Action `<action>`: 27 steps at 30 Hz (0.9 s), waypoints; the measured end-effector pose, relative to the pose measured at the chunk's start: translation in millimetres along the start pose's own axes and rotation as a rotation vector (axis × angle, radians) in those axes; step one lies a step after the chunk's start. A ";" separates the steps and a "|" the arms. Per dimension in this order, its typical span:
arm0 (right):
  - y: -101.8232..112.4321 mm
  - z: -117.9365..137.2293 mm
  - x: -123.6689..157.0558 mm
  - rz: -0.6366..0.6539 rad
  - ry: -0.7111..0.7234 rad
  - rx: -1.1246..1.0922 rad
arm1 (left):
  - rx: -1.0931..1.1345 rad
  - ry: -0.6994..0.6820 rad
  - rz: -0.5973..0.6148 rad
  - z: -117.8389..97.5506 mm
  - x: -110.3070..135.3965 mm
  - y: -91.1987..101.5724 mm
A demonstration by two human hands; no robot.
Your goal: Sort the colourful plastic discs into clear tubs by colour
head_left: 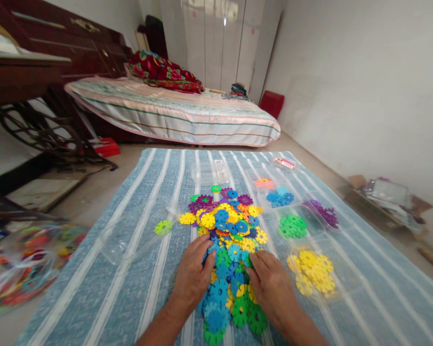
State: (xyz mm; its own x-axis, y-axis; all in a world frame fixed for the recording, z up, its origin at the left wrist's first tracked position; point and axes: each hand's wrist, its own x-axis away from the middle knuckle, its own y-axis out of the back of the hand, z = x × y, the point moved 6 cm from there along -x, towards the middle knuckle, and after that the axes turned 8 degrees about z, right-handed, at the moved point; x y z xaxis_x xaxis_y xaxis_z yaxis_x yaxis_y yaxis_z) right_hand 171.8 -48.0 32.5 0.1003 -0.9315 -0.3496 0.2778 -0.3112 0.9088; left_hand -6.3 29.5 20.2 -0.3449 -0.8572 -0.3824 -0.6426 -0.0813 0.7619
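Observation:
A heap of flat plastic snowflake discs (227, 230) in blue, yellow, green, purple and orange lies on a blue striped cloth (130, 269). My left hand (193, 276) rests palm down on the heap's left side, fingers together and bent onto the discs. My right hand (274, 288) lies on the right side, fingers curled over the pieces. To the right sit sorted groups in clear trays: yellow discs (312, 274), green discs (292, 226), purple discs (324, 214), blue discs (279, 197) and an orange disc (264, 183).
A lone lime disc (163, 227) lies left of the heap. A clear bag of coloured pieces (21, 264) sits at the left edge. A bed (173, 113) stands beyond the cloth, a dark table (25, 72) at left, a cardboard box (382, 202) by the right wall.

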 end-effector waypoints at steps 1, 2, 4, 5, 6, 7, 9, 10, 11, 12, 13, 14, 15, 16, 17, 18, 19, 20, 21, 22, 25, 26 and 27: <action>1.1 -0.2 0.4 -0.001 0.012 -0.009 | 0.002 -0.001 -0.001 0.1 0.0 -0.1; 2.2 -0.4 0.7 0.000 0.022 -0.019 | 0.002 -0.001 -0.002 0.0 0.1 -0.2; 4.5 -0.9 1.4 0.002 0.032 -0.052 | 0.002 -0.003 0.002 -0.9 0.6 -0.5; 5.8 -1.1 2.0 -0.001 0.033 -0.073 | 0.004 -0.003 0.005 -1.5 1.0 -0.6; 7.1 -1.1 2.8 -0.009 0.034 -0.096 | 0.005 -0.003 0.008 -2.0 1.3 -0.7; 8.5 -1.1 3.9 -0.021 0.035 -0.119 | 0.005 -0.002 0.011 -2.3 1.7 -1.0; 11.7 -1.1 6.0 -0.050 0.039 -0.160 | 0.000 0.002 0.014 -2.3 2.3 -1.6; 13.4 -1.4 6.7 -0.058 0.046 -0.178 | -0.003 0.005 0.014 -1.9 2.5 -1.9; 15.6 -2.4 6.7 -0.063 0.054 -0.195 | -0.005 0.007 0.013 -1.5 2.7 -2.2; 18.7 -4.6 5.9 -0.070 0.060 -0.207 | -0.006 0.007 0.013 -1.1 2.7 -2.6; 23.3 -8.4 4.3 -0.083 0.063 -0.208 | -0.004 0.009 0.014 -0.6 2.6 -2.9; 29.6 -14.1 2.0 -0.111 0.055 -0.194 | -0.002 0.007 0.015 -0.4 2.5 -3.1; 37.3 -21.7 -1.0 -0.150 0.037 -0.161 | 0.001 0.006 0.019 -0.4 2.4 -3.3; 46.1 -30.6 -4.3 -0.198 0.007 -0.111 | 0.005 0.004 0.023 -0.5 2.2 -3.4; 55.1 -39.9 -7.6 -0.250 -0.030 -0.050 | 0.009 0.002 0.025 -0.6 2.2 -3.4; 63.2 -48.3 -10.7 -0.295 -0.064 0.011 | 0.013 0.000 0.025 -0.8 2.2 -3.3; 69.8 -55.2 -13.1 -0.333 -0.092 0.062 | 0.018 -0.001 0.022 -0.8 2.4 -3.1; 73.7 -59.7 -15.0 -0.355 -0.108 0.094 | 0.021 0.000 0.017 -0.7 2.6 -3.0; 74.4 -61.1 -16.1 -0.356 -0.106 0.104 | 0.022 0.001 0.013 -0.6 2.9 -3.0; 72.1 -59.5 -16.3 -0.344 -0.089 0.094 | 0.022 0.001 0.010 -0.5 3.2 -3.1; 50.7 -40.3 -11.5 -0.245 0.002 0.028 | 0.011 0.000 0.012 -0.4 3.5 -3.6; 41.1 -31.8 -9.1 -0.200 0.027 0.018 | 0.007 -0.003 0.013 -0.6 3.4 -3.5; 31.6 -23.6 -7.0 -0.152 0.044 0.015 | 0.004 -0.006 0.013 -0.7 3.2 -3.2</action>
State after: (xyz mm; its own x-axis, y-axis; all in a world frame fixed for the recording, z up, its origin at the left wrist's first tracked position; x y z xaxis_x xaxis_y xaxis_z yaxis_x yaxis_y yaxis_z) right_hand 202.5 -46.9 58.3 0.1002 -0.8643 -0.4930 0.2784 -0.4513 0.8478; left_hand -4.9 26.6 16.9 -0.3570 -0.8553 -0.3755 -0.6405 -0.0684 0.7649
